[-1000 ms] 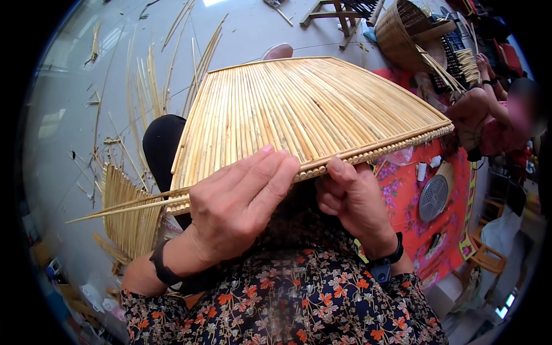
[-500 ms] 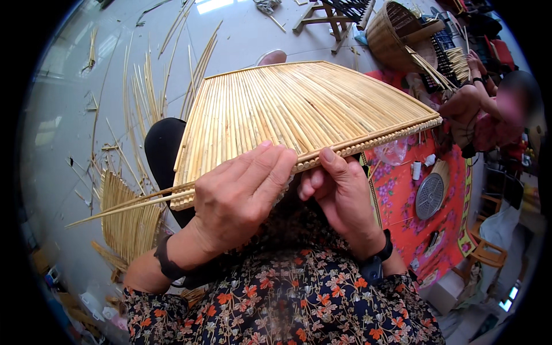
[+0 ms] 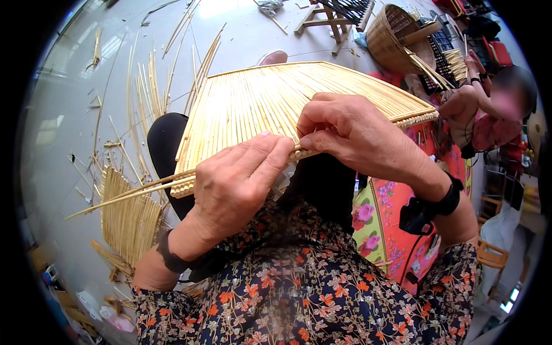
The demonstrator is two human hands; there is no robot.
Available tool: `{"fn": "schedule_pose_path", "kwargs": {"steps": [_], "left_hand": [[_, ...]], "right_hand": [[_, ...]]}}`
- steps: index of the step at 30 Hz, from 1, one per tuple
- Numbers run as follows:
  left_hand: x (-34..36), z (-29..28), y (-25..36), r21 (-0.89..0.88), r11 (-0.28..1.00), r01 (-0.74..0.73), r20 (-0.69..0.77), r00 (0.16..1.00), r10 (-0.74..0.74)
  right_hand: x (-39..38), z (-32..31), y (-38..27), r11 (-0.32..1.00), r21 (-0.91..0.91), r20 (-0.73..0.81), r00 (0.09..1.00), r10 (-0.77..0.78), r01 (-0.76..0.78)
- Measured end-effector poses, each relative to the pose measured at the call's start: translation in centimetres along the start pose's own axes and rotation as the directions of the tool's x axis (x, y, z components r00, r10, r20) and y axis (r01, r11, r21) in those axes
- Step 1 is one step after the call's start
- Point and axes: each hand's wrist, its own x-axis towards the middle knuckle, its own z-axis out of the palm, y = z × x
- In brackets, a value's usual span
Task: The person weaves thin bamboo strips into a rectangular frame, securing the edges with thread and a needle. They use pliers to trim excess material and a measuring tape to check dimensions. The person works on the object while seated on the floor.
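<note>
A fan-shaped panel of pale reed sticks [image 3: 247, 109] rests across my lap, its thick near edge facing me. My left hand [image 3: 233, 181] is closed over that edge at left of middle. Two long thin reed strips [image 3: 129, 196] run out leftward from under this hand, past the panel's corner. My right hand [image 3: 359, 135] lies over the panel beside the left one, thumb and fingers pinched together at the near edge. What is between its fingertips is hidden. Cut stick ends [image 3: 299, 153] show between the two hands.
A second reed panel [image 3: 129, 213] and loose reed sticks [image 3: 152, 92] lie on the floor at left. A red floral mat [image 3: 397, 201] is at right. Beyond it are a woven basket [image 3: 391, 37] and a seated person [image 3: 489, 115]. A wooden stool [image 3: 325, 23] stands at the far side.
My right hand has moved from below the panel's near edge to above it, and its fingers now pinch there beside the left hand. The left hand keeps its place.
</note>
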Motion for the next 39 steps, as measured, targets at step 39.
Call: {"fn": "schedule_pose_path", "kwargs": {"steps": [39], "left_hand": [[0.3,-0.4,0.2,-0.011,0.999,0.048,0.008,0.999,-0.048]], "right_hand": [[2.5,-1.3,1.0,0.561,0.798,0.096,0.966,0.242,-0.220]]}}
